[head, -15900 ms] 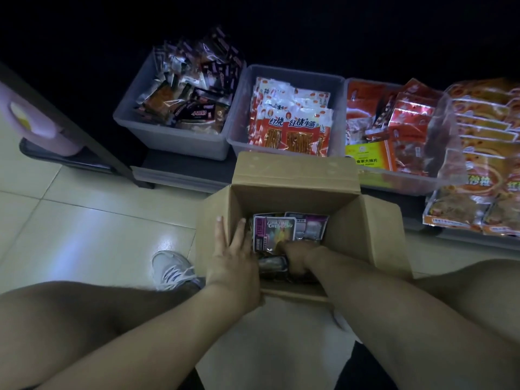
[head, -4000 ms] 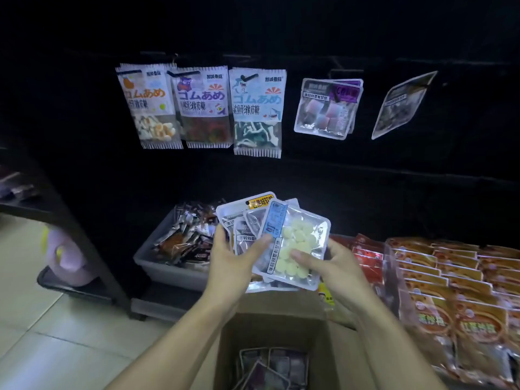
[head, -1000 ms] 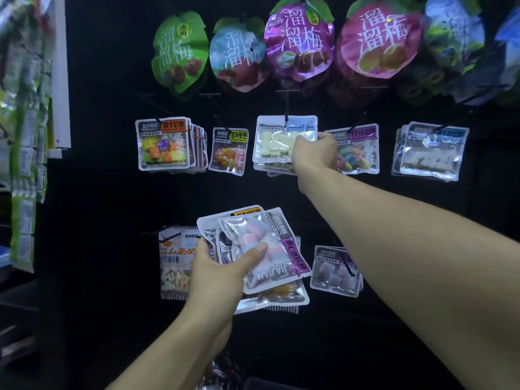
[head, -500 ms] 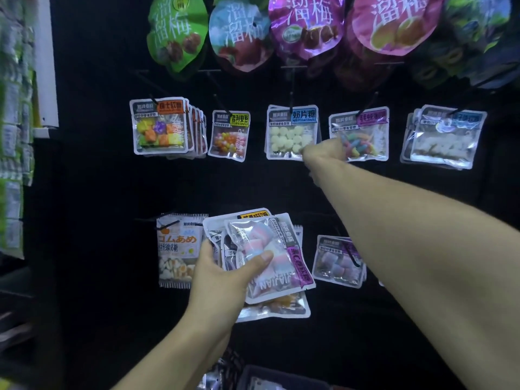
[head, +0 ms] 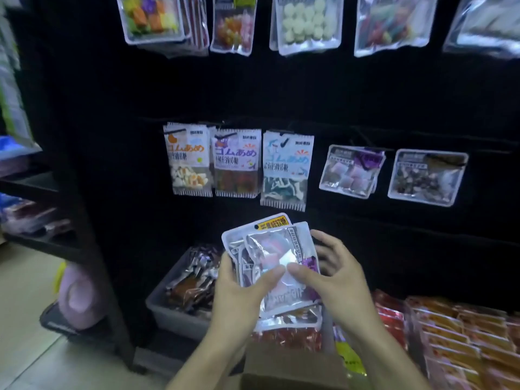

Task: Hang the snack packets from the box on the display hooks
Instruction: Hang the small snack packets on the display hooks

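My left hand [head: 239, 291] grips a fanned stack of snack packets [head: 270, 266] at chest level, thumb clamped over the front so none slide out — while my right hand [head: 334, 280] pinches the top packet with the purple label [head: 281, 263], thumb on its face and fingers [head: 323, 243] curled behind, apparently to peel it free. It looks a match for the purple packets on the hook [head: 351, 171] on the far display wall, right of three white gummy bags [head: 237, 163], likely its destination. The open cardboard box [head: 295, 370] sits near me below my wrists, and a grey bin of wrapped snacks [head: 185, 291] stands to the left.
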